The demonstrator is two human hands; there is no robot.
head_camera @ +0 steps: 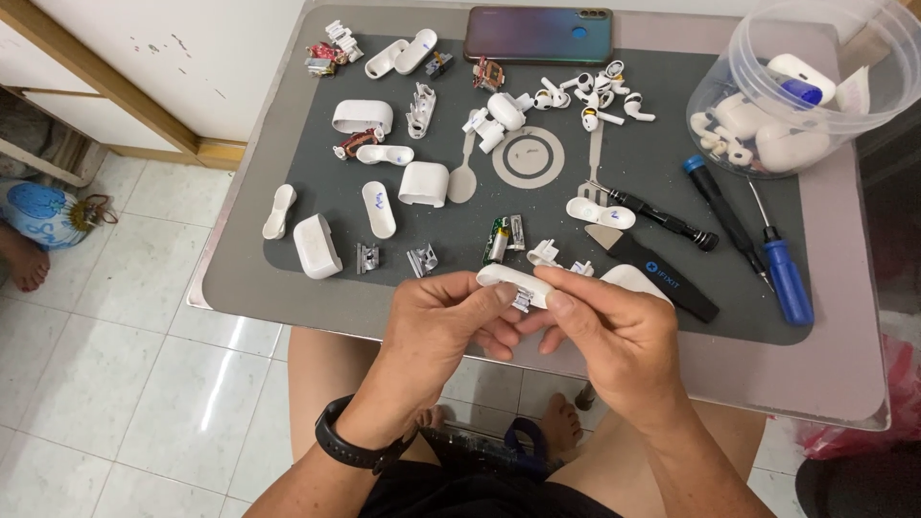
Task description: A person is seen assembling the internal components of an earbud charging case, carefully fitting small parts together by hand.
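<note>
Right at the near edge of the grey work mat point(317, 206), both hands meet over one small white plastic shell piece point(513, 283); left hand point(436, 331) pinches its left end btw thumb and fingers, fingers curled in under it; right hand point(614, 331) pinches the right end w/ thumb on top, a small grey metal bit showing at the piece's underside; a black band point(350, 446) sits on the left wrist. Piece is held just above the mat's front edge, over the person's lap, not resting on the table point(844, 374). Just behind the hands: a small green-and-silver battery cell point(499, 240), white clips point(545, 254) and grey metal brackets point(422, 259); to the right, a black pry tool point(662, 278) lies diagonal, touching the right hand's far side or nearly so, can't tell which; past it a black-handled screwdriver point(662, 216) and two blue-handled screwdrivers point(782, 273). Mid-mat: many white earbud case halves point(317, 245) and lids, scattered, mostly apart; loose white earbuds point(590, 96) cluster near the top, just below a dark phone point(537, 34) lying face down. Top right, a clear round plastic tub point(739, 58) holds more white cases and buds; floor is pale tile; a bare foot shows at far left.
</note>
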